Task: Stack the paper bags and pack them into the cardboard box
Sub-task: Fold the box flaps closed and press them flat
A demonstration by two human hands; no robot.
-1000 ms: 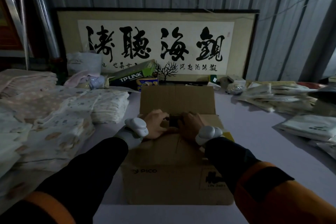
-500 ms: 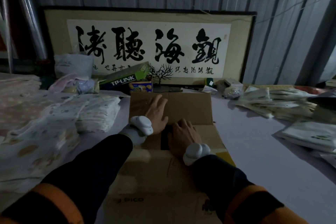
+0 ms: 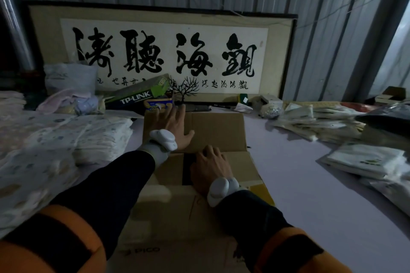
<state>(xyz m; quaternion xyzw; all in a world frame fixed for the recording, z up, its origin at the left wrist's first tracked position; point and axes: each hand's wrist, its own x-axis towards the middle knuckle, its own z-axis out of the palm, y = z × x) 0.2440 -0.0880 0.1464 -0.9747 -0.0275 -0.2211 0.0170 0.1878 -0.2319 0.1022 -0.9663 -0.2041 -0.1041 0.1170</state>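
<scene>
A brown cardboard box (image 3: 168,213) lies on the table in front of me, its far flap (image 3: 218,131) standing open. My left hand (image 3: 175,125) presses flat on that far flap with fingers spread. My right hand (image 3: 210,167) rests on the near top flap, fingers bent at the edge of the dark gap (image 3: 187,168) into the box. Paper bags (image 3: 363,160) lie in loose piles at the right, and more paper bags (image 3: 319,118) lie further back.
Folded patterned stacks (image 3: 66,137) cover the table's left side. A TP-LINK carton (image 3: 137,96), a snack box (image 3: 157,104) and a small black tree ornament (image 3: 185,91) stand behind the cardboard box. A framed calligraphy panel (image 3: 164,55) leans on the corrugated wall.
My left hand left the middle seam and slid forward onto the far flap, spreading flat. My right hand stayed near the gap. The view moved closer to the box.
</scene>
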